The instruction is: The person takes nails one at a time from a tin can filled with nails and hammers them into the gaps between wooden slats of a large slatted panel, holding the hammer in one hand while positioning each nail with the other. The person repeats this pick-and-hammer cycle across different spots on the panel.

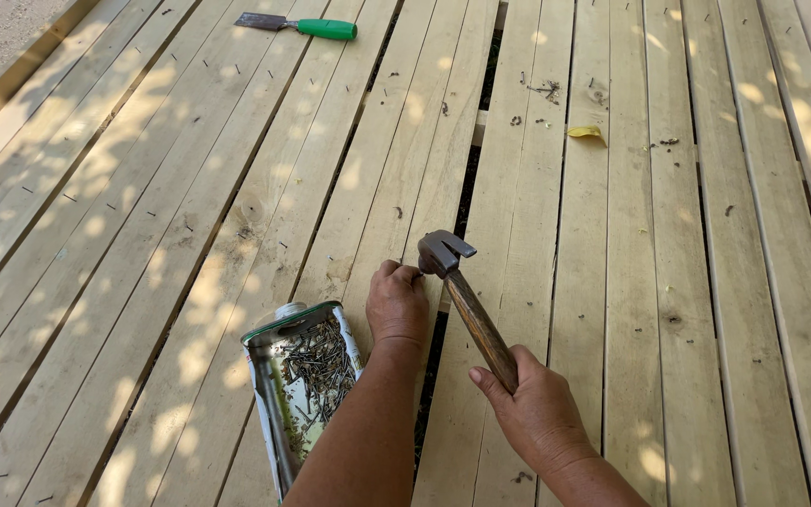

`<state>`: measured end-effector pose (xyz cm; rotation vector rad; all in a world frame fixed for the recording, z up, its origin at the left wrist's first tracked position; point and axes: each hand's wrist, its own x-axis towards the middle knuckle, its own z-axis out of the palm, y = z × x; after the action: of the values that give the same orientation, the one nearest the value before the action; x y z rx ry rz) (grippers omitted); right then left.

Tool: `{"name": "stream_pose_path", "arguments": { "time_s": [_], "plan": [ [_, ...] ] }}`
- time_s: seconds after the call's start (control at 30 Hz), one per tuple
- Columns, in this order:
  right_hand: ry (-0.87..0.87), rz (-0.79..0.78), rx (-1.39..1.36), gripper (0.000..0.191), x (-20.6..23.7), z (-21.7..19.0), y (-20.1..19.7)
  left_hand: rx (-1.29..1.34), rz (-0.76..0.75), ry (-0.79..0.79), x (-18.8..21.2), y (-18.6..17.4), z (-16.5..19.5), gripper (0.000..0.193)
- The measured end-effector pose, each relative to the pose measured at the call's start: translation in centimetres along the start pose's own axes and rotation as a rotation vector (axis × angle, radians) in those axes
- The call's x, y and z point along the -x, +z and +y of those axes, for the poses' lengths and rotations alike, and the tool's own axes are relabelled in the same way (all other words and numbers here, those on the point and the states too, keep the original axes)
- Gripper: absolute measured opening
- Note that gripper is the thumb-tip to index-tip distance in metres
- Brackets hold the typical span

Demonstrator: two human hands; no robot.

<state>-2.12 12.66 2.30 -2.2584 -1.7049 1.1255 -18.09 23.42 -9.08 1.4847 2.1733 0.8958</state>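
Hammer (466, 300), handle slanting down-right into my right hand's (537, 413) closed grip, head just right of my left hand's (398, 305) fingertips pinched on the plank (382, 188).

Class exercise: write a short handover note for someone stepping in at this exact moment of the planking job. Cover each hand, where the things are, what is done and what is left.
Left hand: fingers pinched on the plank just below the hammer head, as if steadying a nail; the nail itself is too small to see.
Right hand: grip shut on the hammer handle, head raised just above the left fingers.
Nails: in the cut-open tin lying left of the left forearm.
Scraper, green handle: far end of the planks.
Done: small nails dot the left planks.
Left: this nail does not look driven yet.
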Motion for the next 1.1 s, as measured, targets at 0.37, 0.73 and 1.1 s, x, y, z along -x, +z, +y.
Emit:
{"name": "stream_pose_path", "arguments": {
  "time_s": [0.37,0.73,1.1],
  "plan": [
    [0.031,-0.043,0.09,0.046,-1.2,-0.1,0.5,0.029,0.011,-0.03,0.2,0.0,0.0,0.012],
    [0.047,0.043,0.042,0.05,-0.7,3.3,0.5,-0.034,-0.135,0.055,6.6,-2.8,0.2,0.044],
    [-0.078,0.148,-0.083,0.048,-0.5,1.2,1.4,-0.55,-0.586,0.2,7.0,-2.8,1.1,0.069]
  ]
}}
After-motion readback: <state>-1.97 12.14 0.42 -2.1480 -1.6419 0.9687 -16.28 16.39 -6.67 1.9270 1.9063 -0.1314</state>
